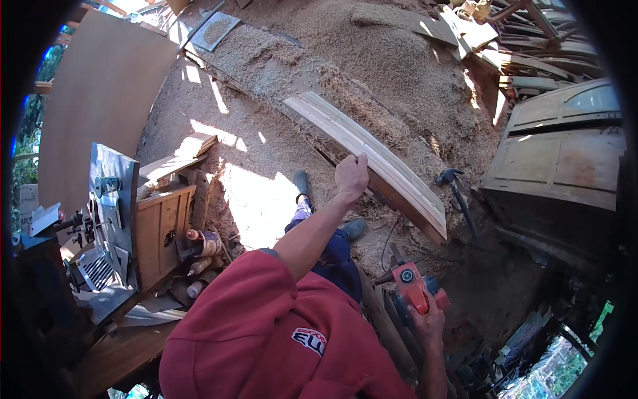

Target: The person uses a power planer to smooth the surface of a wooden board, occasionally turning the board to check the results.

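A long board (392, 179) with a pale, grooved face and brown side runs diagonally across the centre, over a shavings-covered plank. My left hand (352, 176) is closed on its near edge, around the middle of its length. Lower right, my right hand (425, 318) grips a red electric planer (411, 286) by its top, with the fingers wrapped on it and the tool away from the board. A dark cord loops between the planer and the board. A claw hammer (458, 199) lies just right of the board's lower end.
A wooden cabinet (551, 166) stands at right, stacked timber (538, 60) behind it. At left are a large leaning sheet (100, 100), a metal-topped machine (109, 219) and bottles (199, 266). Sawdust (352, 60) covers the upper ground. My booted feet show below the board.
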`<state>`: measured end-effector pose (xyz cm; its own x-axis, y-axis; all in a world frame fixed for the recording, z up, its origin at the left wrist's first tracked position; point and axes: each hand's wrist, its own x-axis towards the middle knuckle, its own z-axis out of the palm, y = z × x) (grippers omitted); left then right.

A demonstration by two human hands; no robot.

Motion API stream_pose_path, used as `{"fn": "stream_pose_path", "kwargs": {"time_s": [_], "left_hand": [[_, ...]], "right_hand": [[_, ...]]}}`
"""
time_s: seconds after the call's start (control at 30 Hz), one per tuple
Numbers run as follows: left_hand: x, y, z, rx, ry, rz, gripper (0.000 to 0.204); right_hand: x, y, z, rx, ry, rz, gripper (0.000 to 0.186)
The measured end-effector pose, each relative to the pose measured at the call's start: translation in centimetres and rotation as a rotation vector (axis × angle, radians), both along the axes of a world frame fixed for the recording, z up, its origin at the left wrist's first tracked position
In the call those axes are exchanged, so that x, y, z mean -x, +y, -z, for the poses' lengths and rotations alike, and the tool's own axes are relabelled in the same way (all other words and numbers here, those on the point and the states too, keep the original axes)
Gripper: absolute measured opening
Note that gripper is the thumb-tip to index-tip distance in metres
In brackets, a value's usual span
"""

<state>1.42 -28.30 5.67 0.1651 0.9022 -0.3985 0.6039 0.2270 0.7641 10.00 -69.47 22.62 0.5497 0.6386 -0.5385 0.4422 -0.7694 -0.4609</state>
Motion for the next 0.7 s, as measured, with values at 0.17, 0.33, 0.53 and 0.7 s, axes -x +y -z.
{"fn": "stream_pose_path", "kwargs": {"time_s": [0.17,0.33,0.53,0.7], "left_hand": [[-5.2,3.9,-2.8,-0.041,0.003,0.094,0.056],[-7.0,4.6,-1.9,-0.01,-0.021,0.114,0.057],[-6.9,5.9,-1.0,-0.257,-0.089,0.226,0.053],[-7.1,5.3,-2.6,0.039,-0.36,-0.016,0.053]], "right_hand": [[-0.2,0.3,0.0,-0.016,0.003,-0.004,0.073],[-0.6,0.8,0.1,-0.073,-0.016,-0.009,0.072],[-1.7,0.7,0.3,-0.031,0.014,0.014,0.077],[-2.5,0.0,1.1,-0.007,-0.017,-0.02,0.076]]}}
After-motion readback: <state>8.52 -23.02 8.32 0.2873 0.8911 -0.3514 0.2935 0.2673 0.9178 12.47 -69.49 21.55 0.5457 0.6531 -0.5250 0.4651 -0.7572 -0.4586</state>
